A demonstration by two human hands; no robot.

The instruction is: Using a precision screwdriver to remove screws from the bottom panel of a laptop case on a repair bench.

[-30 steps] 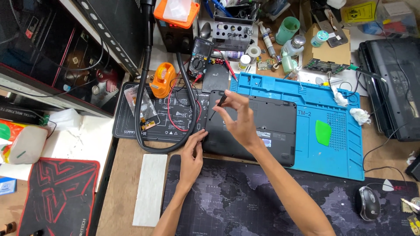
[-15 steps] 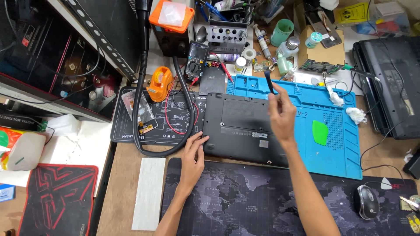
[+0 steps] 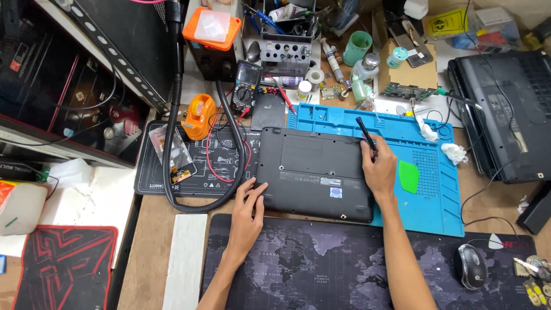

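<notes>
A black laptop (image 3: 315, 172) lay closed and bottom-side up near the middle of the worktop (image 3: 155, 241), its right part resting on a blue silicone repair mat (image 3: 436, 212) and its left part overhanging a black printed work mat (image 3: 155, 172). Its front edge sat just beside the back edge of a dark desk mat printed with a world map (image 3: 321, 270).

The left hand (image 3: 248, 213) rested on the laptop's front left corner, fingers spread flat, thumb on the base panel, gripping nothing. The right hand (image 3: 380, 167) lay over the laptop's back right corner, fingers pressed together around a slim black tool (image 3: 365, 131). The tool was held tilted, its free end pointing toward the back of the worktop. Whether its lower tip touched the case could not be told; the fingers covered it.

A green pick (image 3: 408, 176) lay on the blue mat just right of the right hand. A black hose (image 3: 172, 143) looped across the black work mat, near an orange tape dispenser (image 3: 199, 116). A multimeter (image 3: 247, 85) stood behind the laptop with red leads trailing forward. A second dark laptop (image 3: 505, 115) occupied the back right corner of the worktop, and a mouse (image 3: 472, 266) sat on the desk mat near the front right corner.
</notes>
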